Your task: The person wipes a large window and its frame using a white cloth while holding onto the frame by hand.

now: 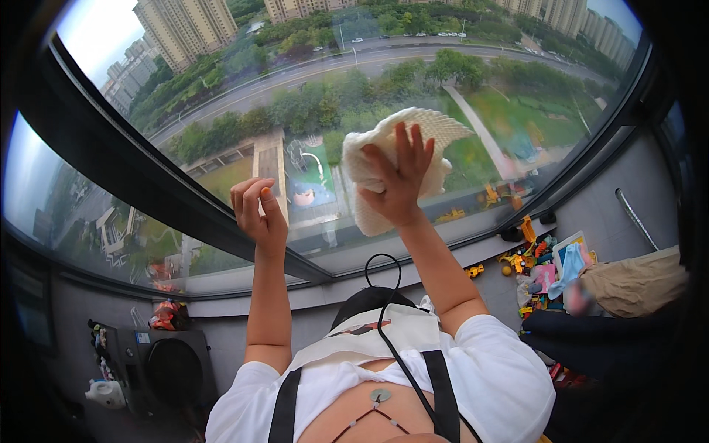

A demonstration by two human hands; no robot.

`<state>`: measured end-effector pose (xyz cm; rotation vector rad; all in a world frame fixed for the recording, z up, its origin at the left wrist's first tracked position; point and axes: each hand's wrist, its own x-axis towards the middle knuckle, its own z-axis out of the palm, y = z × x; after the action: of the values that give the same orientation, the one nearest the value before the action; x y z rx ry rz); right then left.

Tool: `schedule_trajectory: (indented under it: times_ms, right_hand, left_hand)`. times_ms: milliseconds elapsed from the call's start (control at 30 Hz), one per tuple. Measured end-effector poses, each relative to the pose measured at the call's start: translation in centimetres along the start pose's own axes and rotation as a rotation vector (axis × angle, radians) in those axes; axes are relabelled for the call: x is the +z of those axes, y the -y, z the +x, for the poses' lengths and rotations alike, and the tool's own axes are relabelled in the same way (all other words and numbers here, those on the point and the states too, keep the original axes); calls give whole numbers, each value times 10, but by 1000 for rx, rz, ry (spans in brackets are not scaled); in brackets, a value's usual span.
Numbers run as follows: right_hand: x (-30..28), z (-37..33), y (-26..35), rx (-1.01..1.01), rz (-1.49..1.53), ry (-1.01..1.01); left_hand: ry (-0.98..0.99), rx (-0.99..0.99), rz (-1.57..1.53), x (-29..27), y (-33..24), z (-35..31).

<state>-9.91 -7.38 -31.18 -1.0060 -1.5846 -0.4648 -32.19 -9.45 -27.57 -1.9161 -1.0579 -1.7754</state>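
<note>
A white textured cloth [367,186] lies bunched against the large window pane [295,100], one corner fanning out to the right. Spread over it, my right hand [402,173] presses the cloth to the glass, with the palm side hidden. My left hand [258,210] is raised in front of the pane, close to the dark vertical window frame [185,203]. Its fingers curl loosely inward, an orange patch shows at the thumb tip, and I see nothing held in it.
Along the right wall lie colourful toys [521,258], a light blue cloth [567,269] and brown fabric [639,284]. At lower left stands a dark grey front-loading appliance [166,369] with a white jug [105,393] beside it. A black cable [384,317] loops over my chest.
</note>
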Motion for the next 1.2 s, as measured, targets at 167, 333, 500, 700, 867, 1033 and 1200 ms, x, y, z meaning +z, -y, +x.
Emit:
schedule_trajectory:
  times_ms: [167, 333, 500, 700, 867, 1033, 1200]
  right_hand:
    - [11, 0, 3, -235, -37, 45]
    - [-17, 10, -39, -266, -97, -3]
    - [-53, 24, -95, -140, -58, -176]
    - [-107, 32, -190, -83, 28, -241]
    - [-160, 33, -270, -124, -79, -170]
    - [-194, 38, -332, -37, -131, -210]
    - [-228, 40, -369, 220, 67, -343]
  left_hand:
    - [51, 160, -48, 20, -17, -6]
    - [95, 227, -126, 62, -31, -14]
    - [98, 305, -79, 92, -50, -11]
    - [-17, 313, 163, 108, -57, -12]
    - [-141, 277, 286, 124, -64, -12]
    - [-214, 184, 304, 134, -68, -14]
    - [-239, 155, 307, 137, -64, -17]
